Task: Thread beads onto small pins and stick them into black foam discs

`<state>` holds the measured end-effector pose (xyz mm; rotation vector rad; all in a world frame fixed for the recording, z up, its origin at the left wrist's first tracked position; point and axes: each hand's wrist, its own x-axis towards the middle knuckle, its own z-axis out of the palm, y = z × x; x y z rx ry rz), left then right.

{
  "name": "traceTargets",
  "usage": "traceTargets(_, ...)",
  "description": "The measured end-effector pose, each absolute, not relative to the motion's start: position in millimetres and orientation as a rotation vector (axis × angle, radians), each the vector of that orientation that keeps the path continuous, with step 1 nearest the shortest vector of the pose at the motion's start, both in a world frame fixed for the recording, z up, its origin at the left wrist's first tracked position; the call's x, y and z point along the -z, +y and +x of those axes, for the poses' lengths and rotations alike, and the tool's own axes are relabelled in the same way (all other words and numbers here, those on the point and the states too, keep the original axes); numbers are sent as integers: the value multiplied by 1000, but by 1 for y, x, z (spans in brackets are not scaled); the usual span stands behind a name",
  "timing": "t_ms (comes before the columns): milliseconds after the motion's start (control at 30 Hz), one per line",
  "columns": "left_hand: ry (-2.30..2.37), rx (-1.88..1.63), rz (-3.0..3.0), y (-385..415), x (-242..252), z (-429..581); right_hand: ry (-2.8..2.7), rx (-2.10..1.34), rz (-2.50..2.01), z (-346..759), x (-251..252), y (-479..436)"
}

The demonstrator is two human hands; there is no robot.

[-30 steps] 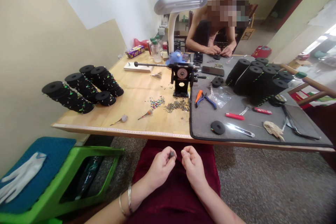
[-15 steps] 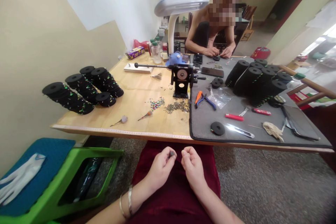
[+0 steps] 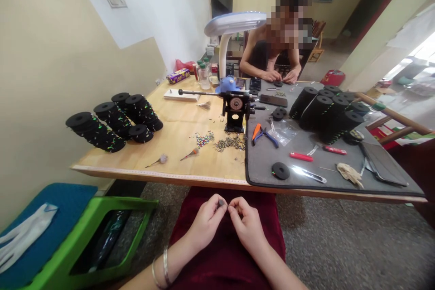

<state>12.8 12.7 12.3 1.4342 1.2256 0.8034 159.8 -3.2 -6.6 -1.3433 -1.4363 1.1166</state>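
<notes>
Your two hands meet over the dark red cloth (image 3: 231,253) on your lap, just off the near edge of the worktop (image 3: 176,120). Your left hand (image 3: 208,221) is curled nearly closed, with a small dark piece (image 3: 220,202) nipped between thumb and forefinger. Your right hand (image 3: 247,224) is drawn into a pinch, its tips at the left hand's fingertips; whether anything fine sits between them is too small to tell. Keeping both this close probably lets one hand steady the piece for the other. Straight ahead, near the middle of the near edge, lie a scatter of coloured beads (image 3: 205,138) and a heap of metal bits (image 3: 229,143), loose and spread, it seems, so single ones can be picked up easily. The black winder (image 3: 235,111) stands behind them. Toward the left edge, black spools (image 3: 98,131) are stacked in columns, likely to save room. On the right, the grey mat (image 3: 265,161) runs along the near edge, perhaps to stop tools sliding: it bears the pliers (image 3: 262,133) and, closer to you, a single black disc (image 3: 280,171) lying flat
</notes>
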Motion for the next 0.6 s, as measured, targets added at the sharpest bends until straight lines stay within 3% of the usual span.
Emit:
traceTargets(400,1110,-768,1177,11,-8,13,-1286,-1211,-1342,153,7,-2)
traceTargets(600,1076,-753,1118,10,-3,12,-1024,-1479,-1262,150,11,-1)
